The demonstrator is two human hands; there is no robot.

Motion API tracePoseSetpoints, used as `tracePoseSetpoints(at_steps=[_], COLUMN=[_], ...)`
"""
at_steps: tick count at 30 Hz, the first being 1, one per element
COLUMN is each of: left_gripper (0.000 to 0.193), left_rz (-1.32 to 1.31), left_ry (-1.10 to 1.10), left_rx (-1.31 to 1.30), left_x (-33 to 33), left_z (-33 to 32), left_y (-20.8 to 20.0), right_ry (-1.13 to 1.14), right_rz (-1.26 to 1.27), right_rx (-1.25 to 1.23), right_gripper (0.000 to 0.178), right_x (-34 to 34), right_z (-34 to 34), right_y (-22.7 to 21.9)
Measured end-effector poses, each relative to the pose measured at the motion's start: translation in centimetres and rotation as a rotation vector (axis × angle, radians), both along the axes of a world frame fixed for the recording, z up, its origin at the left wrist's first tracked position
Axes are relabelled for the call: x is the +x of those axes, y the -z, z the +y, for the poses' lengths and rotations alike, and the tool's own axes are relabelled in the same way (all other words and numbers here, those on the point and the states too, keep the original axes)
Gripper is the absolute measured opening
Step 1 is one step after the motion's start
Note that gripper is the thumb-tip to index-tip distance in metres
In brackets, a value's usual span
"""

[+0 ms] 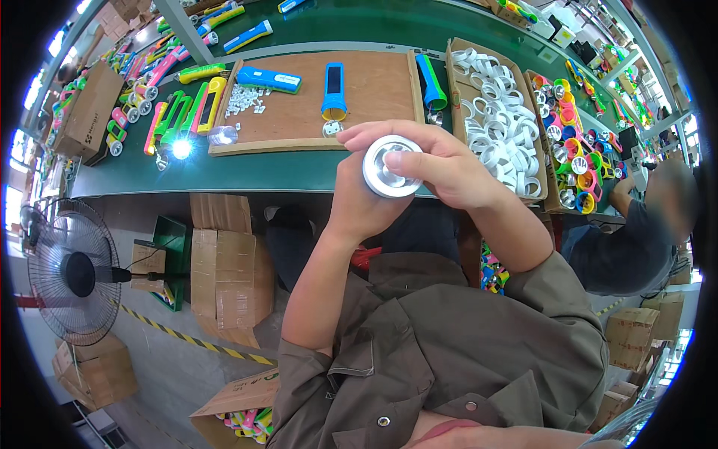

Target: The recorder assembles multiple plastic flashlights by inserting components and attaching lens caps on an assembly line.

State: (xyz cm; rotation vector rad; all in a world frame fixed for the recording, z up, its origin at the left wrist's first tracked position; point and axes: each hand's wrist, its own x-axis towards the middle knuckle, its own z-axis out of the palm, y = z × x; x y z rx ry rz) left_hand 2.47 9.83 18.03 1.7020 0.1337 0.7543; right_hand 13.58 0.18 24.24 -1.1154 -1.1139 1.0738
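Note:
Between my two hands, over the front edge of the bench, is a flashlight (377, 172) with its round head facing up. A white ring surrounds its silver reflector. My left hand (357, 200) is wrapped round it from the left and below, hiding the body. My right hand (456, 170) presses its thumb into the reflector, with the other fingers stretched over the far side of the head. Just beyond my hands, a blue flashlight (334, 87) lies on a brown wooden tray (381, 75), next to a small silver reflector (332, 129).
On the tray are another blue flashlight (269, 79) and small white parts (245, 99). A lit lamp (181, 149) shines at left near colourful flashlight bodies (173, 116). Boxes of white rings (497, 112) and coloured heads (580, 165) stand right. A person (628, 232) sits beyond; a fan (77, 275) stands left.

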Motion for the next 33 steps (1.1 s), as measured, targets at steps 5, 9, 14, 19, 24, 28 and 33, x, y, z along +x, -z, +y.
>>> tracePoseSetpoints(at_steps=[5,9,14,19,24,28,33], left_gripper=[0.034,0.031,0.029,0.028,0.033,0.036,0.037], left_rz=[0.049,0.018,-0.026,-0.016,-0.079,-0.038,-0.018], left_ry=[-0.042,-0.054,-0.01,-0.008,-0.049,-0.032,0.005], left_rx=[0.063,-0.04,0.059,0.041,0.044,0.012,0.044], left_x=[0.3,0.3,0.1,-0.1,0.2,0.1,0.2], left_z=[0.5,0.1,0.8,0.9,0.8,0.7,0.8], left_y=[0.2,0.1,-0.6,-0.7,-0.4,-0.4,-0.1], right_ry=[0.099,0.115,-0.021,-0.022,-0.029,0.022,0.069], right_rz=[-0.03,-0.139,0.213,0.106,0.081,-0.01,-0.02], right_rx=[0.101,0.125,0.164,0.186,0.239,0.19,0.157], right_gripper=[0.025,0.04,0.067,0.061,0.051,0.031,0.03], right_x=[-0.4,-0.2,-0.4,-0.3,-0.2,-0.6,-0.9], right_z=[0.5,1.0,1.0,1.0,0.7,0.4,0.1], right_y=[1.3,1.9,1.0,0.7,0.8,0.8,0.7])
